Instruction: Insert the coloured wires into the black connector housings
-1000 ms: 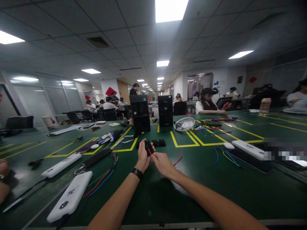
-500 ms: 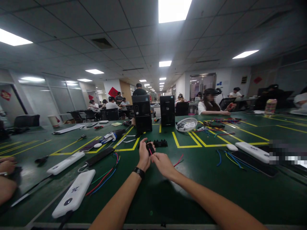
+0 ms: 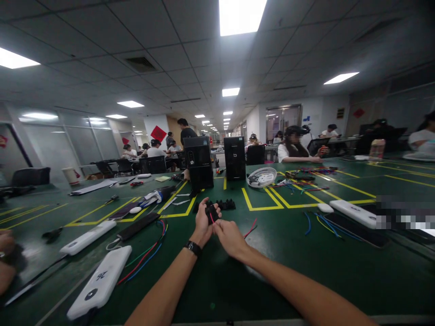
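Note:
Near the middle of the green table, my left hand (image 3: 202, 222) is closed around a small black block (image 3: 211, 212), whose kind I cannot make out. A short red wire (image 3: 212, 218) crosses the front of the block. My right hand (image 3: 229, 235) pinches the wire's lower end, its fingertips close against my left palm. Just beyond both hands lies a black ridged strip (image 3: 224, 204). To the right of my right hand, a few loose red and dark wires (image 3: 250, 228) rest on the table.
Two black computer towers (image 3: 234, 158) stand ahead, beside a white round basket-like part (image 3: 261, 177). White power banks (image 3: 102, 281) and coloured wires (image 3: 146, 256) lie left. Another power bank (image 3: 352, 213) and a black phone (image 3: 355, 230) lie right. A person (image 3: 295, 146) sits across the table.
The whole view has shifted slightly, so things on the table appear a little further left. My hands keep nearly the same hold on the black block and red wire.

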Tool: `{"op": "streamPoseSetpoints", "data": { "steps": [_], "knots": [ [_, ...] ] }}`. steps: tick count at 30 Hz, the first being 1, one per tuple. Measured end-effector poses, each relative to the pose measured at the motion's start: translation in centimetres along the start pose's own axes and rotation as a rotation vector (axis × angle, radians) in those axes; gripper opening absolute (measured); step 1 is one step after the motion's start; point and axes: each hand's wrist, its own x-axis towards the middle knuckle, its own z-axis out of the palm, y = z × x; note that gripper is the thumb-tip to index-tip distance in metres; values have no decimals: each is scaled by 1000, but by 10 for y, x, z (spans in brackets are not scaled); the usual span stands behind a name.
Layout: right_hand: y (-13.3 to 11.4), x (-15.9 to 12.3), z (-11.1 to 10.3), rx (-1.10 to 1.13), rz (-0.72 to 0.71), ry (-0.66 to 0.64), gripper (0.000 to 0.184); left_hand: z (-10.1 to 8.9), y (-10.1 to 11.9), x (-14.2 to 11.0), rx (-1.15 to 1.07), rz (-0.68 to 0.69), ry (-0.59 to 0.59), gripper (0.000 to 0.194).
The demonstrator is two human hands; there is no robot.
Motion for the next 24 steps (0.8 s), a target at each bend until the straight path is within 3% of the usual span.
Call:
{"op": "streamPoseSetpoints", "data": {
  "steps": [4, 10, 13, 16, 18, 20, 24],
  "knots": [
    [0, 3, -12, 52, 10, 49, 33, -1, -2, 3, -4, 7, -24, 35],
    [-12, -3, 9, 105, 6, 46, 31, -3, -7, 5, 143, 150, 58, 32],
    [0, 6, -8, 132, 45, 89, 32, -13, 4, 10, 78, 131, 39, 29],
    [16, 20, -37, 186, 147, 227, 32, -26, 14, 18, 83, 114, 123, 23],
    [23, 25, -48, 195, 141, 293, 32, -30, 14, 19, 126, 86, 164, 21],
    [26, 25, -49, 135, 88, 268, 32, -30, 5, 16, 156, 15, 143, 21],
    [29, 15, -36, -140, 16, 95, 22, -16, -23, 2, 218, -108, 58, 28]
  ]
}}
